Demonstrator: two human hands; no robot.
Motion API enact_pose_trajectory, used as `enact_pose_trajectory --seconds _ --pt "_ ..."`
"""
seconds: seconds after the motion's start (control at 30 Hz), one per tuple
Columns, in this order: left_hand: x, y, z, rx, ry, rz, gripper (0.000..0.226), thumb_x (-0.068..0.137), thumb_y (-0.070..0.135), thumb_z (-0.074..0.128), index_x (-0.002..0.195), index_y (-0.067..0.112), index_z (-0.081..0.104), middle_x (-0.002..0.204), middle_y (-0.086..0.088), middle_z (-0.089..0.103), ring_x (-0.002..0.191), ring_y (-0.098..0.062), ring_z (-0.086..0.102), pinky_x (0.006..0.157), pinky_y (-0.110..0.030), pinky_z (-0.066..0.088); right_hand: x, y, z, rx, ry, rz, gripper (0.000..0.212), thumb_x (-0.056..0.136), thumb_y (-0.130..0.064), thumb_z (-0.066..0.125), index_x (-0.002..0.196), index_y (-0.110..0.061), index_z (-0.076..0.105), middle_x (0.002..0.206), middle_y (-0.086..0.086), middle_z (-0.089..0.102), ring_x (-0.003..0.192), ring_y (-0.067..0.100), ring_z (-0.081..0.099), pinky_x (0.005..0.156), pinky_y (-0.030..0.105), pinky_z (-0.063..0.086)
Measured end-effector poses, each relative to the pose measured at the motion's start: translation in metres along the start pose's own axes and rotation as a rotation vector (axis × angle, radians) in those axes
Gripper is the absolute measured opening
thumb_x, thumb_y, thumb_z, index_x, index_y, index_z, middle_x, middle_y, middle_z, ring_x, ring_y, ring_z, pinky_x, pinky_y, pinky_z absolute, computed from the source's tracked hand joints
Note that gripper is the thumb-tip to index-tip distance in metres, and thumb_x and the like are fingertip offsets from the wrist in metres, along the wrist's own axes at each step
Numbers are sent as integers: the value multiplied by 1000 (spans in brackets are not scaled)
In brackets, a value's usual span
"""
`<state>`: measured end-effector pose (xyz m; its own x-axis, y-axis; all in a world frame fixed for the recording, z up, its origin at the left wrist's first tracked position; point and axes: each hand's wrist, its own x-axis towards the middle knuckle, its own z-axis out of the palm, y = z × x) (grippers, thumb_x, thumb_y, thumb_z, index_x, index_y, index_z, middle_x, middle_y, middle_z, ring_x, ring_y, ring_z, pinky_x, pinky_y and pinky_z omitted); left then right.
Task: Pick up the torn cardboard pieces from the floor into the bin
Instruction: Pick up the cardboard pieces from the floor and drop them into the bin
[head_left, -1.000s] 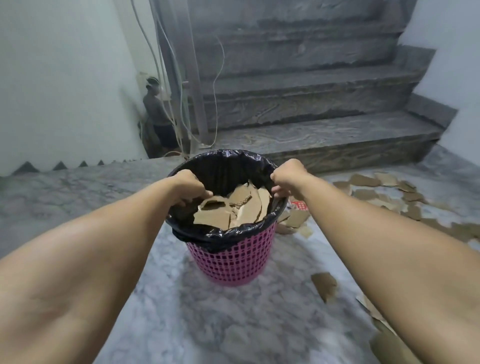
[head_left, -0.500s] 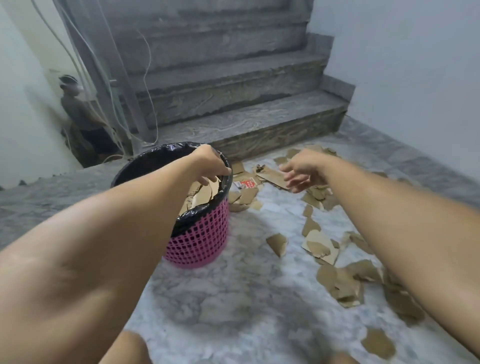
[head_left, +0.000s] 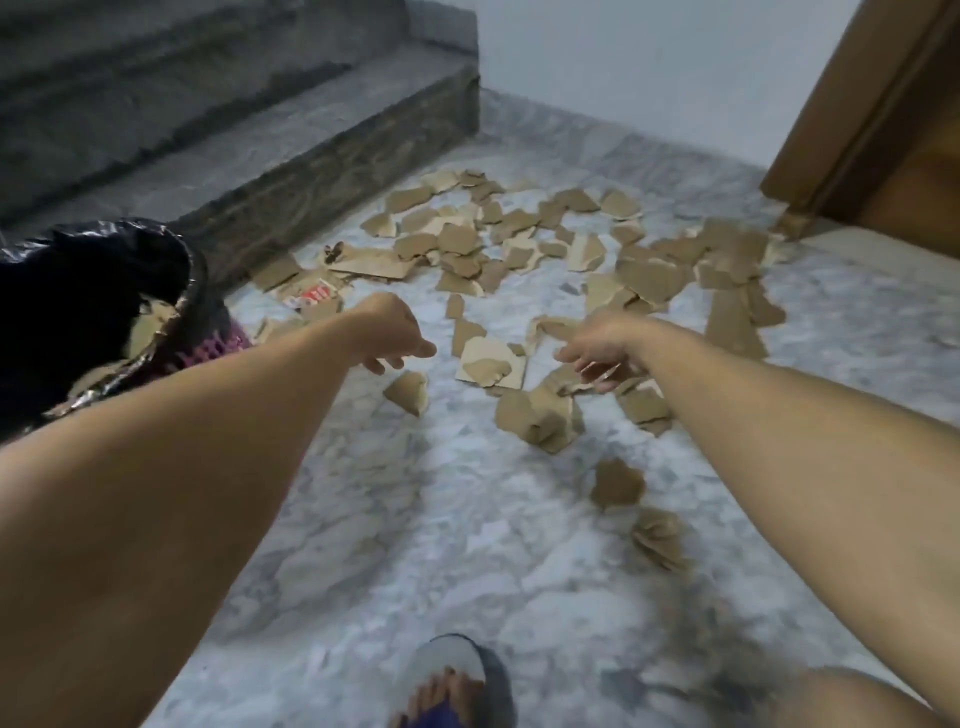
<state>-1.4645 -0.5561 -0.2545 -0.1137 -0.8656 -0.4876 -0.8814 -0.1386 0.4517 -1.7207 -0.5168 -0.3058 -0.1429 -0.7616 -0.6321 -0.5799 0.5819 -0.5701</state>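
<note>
Change: both hands are withdrawn from the bin (head_left: 98, 312), over whose rim they were held a second ago, and are now stretched out over the scattered pieces at mid-frame; the view is swung rightwards, so that the bin is pushed to the left edge of the frame.
Left hand: the left hand (head_left: 392, 332) is seen at centre-left, fingers loosely curled downwards and nothing held, just above a small torn piece (head_left: 408, 391).
Right hand: the right hand (head_left: 597, 351) is seen at centre-right, fingers spread and relaxed, nothing gripped, low over a cluster of scraps; whether the fingertips are touching cardboard cannot be told through the blur.
Cardboard on the floor: the torn cardboard pieces (head_left: 545, 249) are spread across the marble floor (head_left: 415, 519) from the foot of the stairs (head_left: 249, 156) towards the wooden door frame (head_left: 872, 114) at upper right, with a few strays lower right.
Cardboard in the bin: some brown pieces are visible inside the black liner.
Meaning for the task: one load is judged delivered and a fresh gathering is being begun; most of the litter is still to be collected, so the task is judged far from finished.
Foreground: a slippered foot (head_left: 452, 680) is planted at the bottom centre.
</note>
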Motion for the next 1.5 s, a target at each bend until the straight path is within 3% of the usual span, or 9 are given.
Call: enact_pose_trajectory --seconds 0.2,0.4,0.57,0.77,0.93,1.1,1.3,1.37,1.5 --pt "38 21 100 222 -190 64 35 90 25 68 115 2 59 106 -17 68 89 -28 65 68 -33 55 7 109 21 -209 8 74 34 79 -19 81 107 -9 64 93 12 63 75 24 61 59 32 53" --pt "68 32 156 637 -198 206 52 89 34 66 129 2 56 128 -14 58 115 -28 58 80 -28 50 -9 167 44 -593 -98 84 35 75 -17 75 108 -10 64 110 13 65 90 29 65 70 36 52" --pt "87 30 202 534 -157 239 62 80 38 70 130 7 50 127 -11 56 115 -29 55 93 -37 50 -14 199 61 -740 -12 -4 28 85 -8 60 97 -26 42 116 8 55 110 30 59 73 30 36" --pt "102 23 238 505 -121 209 98 69 55 77 142 10 29 141 -15 31 130 -33 36 106 -45 41 1 198 54 -652 36 44 23 82 -2 56 83 -23 64 94 7 60 85 28 56 69 28 40" --pt "115 25 249 456 -83 180 108 62 56 81 146 24 21 152 -11 16 137 -35 24 103 -56 41 24 184 64 -588 96 -30 33 83 -15 64 115 -21 56 120 5 46 113 27 49 85 37 47" --pt "120 39 254 498 11 111 93 63 55 78 137 31 26 135 -6 31 128 -31 31 93 -52 43 36 174 76 -598 63 -69 53 88 -11 59 137 -23 42 130 11 34 121 34 42 94 44 45" --pt "138 57 243 493 -97 171 96 62 44 84 138 16 31 130 -10 33 128 -32 29 102 -44 43 48 168 66 -516 88 14 35 83 -3 60 114 -19 51 117 10 54 103 30 55 77 33 42" --pt "138 62 241 603 -108 265 77 74 42 72 135 12 35 126 -12 37 121 -32 35 101 -44 43 58 169 55 -439 218 32 28 85 -6 62 105 -23 53 114 8 61 97 28 57 76 32 45" --pt "141 69 238 768 -47 415 59 96 48 29 132 2 39 121 -20 47 105 -33 46 92 -43 41 85 169 27 -336 401 74 46 85 -21 74 128 -21 60 129 5 57 119 27 54 97 35 49"
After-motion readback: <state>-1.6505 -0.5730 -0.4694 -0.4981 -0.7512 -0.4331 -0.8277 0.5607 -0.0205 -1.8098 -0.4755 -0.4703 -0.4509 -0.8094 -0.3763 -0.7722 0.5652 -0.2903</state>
